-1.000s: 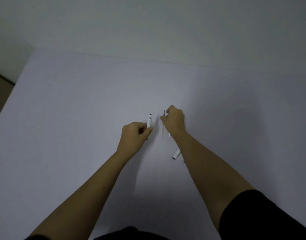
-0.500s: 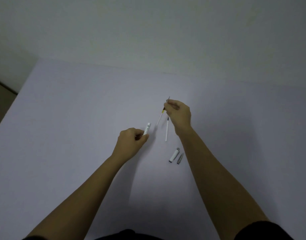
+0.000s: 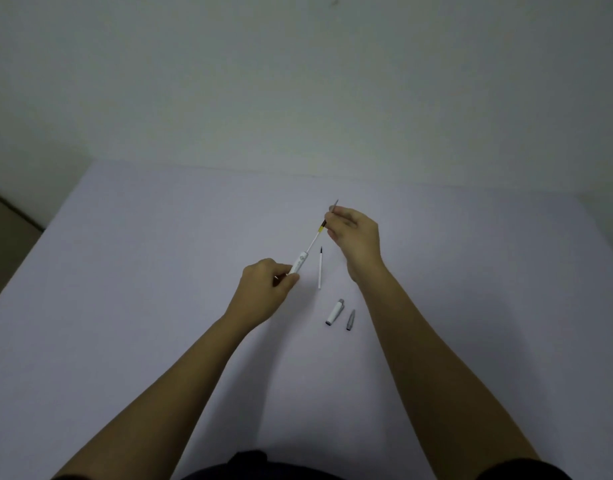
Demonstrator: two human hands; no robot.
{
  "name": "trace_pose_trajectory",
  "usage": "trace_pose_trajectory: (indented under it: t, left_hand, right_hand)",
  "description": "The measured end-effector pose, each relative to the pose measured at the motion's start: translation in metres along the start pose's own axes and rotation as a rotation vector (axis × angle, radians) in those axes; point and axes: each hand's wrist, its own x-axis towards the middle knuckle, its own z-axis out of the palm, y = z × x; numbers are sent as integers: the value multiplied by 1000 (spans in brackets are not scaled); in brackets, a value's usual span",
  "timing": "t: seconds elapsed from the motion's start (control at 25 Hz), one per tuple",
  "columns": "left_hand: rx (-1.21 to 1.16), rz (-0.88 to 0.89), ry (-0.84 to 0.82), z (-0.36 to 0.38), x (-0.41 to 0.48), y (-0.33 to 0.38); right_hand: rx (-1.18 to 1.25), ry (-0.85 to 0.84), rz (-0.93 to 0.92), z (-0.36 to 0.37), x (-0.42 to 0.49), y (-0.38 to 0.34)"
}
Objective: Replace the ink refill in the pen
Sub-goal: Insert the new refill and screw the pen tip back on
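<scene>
Feeding refill (image 3: 313,240) into pen barrel (image 3: 299,264): right hand (image 3: 357,237) pinches refill, left hand (image 3: 263,292) grips barrel. Risk: off-axis push could bend refill or jam it.

The left hand (image 3: 263,292) hides the lower end of the pen barrel (image 3: 299,264); the barrel's printing is too small to read.
</scene>
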Motion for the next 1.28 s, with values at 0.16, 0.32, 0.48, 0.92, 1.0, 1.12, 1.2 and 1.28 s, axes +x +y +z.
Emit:
trace_pose_trajectory:
  t: [0.16, 0.32, 0.48, 0.92, 1.0, 1.12, 1.2, 1.28]
  left_hand:
    - [21, 28, 42, -7, -7, 9]
    - [28, 75, 84, -10, -10, 18]
    - [21, 113, 124, -12, -8, 28]
    - [-29, 67, 144, -7, -4, 25]
    - [-23, 60, 137, -5, -3, 22]
    - [-11, 49, 134, -4, 1, 17]
    - [-6, 35, 130, -4, 2, 13]
    - [-3, 28, 120, -2, 2, 9]
  right_hand:
    - [38, -31, 11, -5, -17, -13]
    - [-67, -90, 5, -10, -30, -18]
    - [-165, -182, 9, -14, -39, -14]
    - [-894, 114, 172, -78, -32, 98]
    - [-943, 90, 204, -79, -32, 112]
    - [-979, 102, 238, -76, -29, 122]
    - [-997, 112, 253, -78, -27, 126]
    - [-956, 133, 267, -78, -26, 125]
